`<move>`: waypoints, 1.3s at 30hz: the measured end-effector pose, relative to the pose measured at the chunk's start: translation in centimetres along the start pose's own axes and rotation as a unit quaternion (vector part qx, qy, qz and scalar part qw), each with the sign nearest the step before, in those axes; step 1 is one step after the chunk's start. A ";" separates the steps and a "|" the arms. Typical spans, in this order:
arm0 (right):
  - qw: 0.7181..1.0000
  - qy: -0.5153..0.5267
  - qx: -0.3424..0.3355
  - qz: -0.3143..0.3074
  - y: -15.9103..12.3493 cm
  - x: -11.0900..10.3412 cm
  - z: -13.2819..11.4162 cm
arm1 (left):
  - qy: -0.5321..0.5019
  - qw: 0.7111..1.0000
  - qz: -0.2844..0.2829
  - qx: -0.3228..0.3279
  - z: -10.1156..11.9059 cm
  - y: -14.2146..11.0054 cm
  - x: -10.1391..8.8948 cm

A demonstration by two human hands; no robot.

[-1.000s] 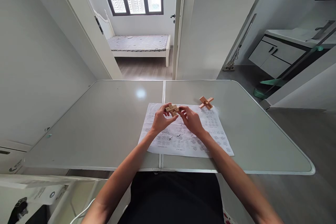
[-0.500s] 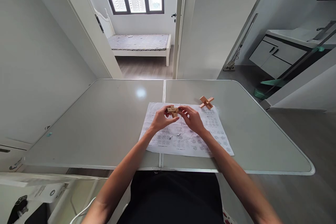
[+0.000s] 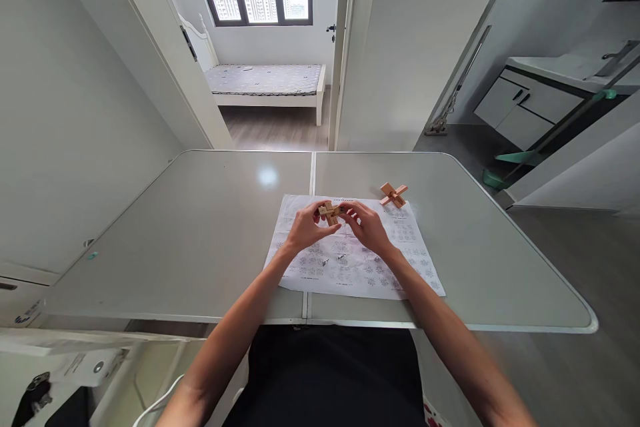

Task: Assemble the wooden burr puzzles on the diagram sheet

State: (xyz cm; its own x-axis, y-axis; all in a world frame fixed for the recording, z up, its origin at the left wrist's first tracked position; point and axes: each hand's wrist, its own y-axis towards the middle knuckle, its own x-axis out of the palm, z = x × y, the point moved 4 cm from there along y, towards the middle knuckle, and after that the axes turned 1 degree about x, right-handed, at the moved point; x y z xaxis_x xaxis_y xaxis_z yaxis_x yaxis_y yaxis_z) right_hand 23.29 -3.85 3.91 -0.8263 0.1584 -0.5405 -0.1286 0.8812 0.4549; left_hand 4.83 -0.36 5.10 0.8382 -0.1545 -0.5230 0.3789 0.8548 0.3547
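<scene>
Between my two hands is a wooden burr puzzle (image 3: 330, 212) made of interlocking pale blocks, held over the far part of a printed sheet. My left hand (image 3: 306, 225) closes on its left side, thumb stretched along the near side. On the right side, the fingertips of my right hand (image 3: 365, 223) pinch it. Fingers cover parts of both ends. A second wooden burr puzzle (image 3: 393, 195), cross-shaped, rests at the sheet's far right edge. The paper sheet (image 3: 355, 280) carries rows of small printed diagrams and lies under my hands.
The grey table (image 3: 200, 233) has a metal-edged rim and a seam down its middle. Beyond it are a doorway and a bed (image 3: 267, 80). A sink cabinet (image 3: 530, 103) stands at the far right. Below the left table edge is a white box (image 3: 93, 367).
The puzzle in my hands has tilted very slightly. Both hands hold almost the same position, and the second puzzle and sheet have not moved.
</scene>
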 end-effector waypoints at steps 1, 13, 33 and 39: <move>1.000 -0.003 -0.004 -0.006 0.0 0.0 -0.1 | 0.006 1.000 0.002 0.006 0.1 0.0 0.0; 0.998 0.046 -0.011 -0.031 -0.1 -0.2 -0.7 | 0.022 0.999 -0.013 0.045 -0.3 -0.1 0.2; 0.996 0.075 0.044 -0.015 0.0 0.3 -0.6 | -0.297 0.943 -0.129 -0.073 1.5 -0.3 0.4; 0.969 0.211 0.115 -0.059 0.0 0.5 -0.9 | -0.318 0.936 -0.146 -0.044 1.6 -0.3 0.4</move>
State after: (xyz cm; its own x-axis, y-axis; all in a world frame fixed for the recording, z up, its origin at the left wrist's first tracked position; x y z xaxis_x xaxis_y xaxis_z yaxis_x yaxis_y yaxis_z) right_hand 22.42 -4.15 4.27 -0.9700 -0.1031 -0.2203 -0.1506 0.9658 0.2112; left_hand 5.66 -1.52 6.05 0.7787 -0.6273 -0.0104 0.6175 0.7635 0.1895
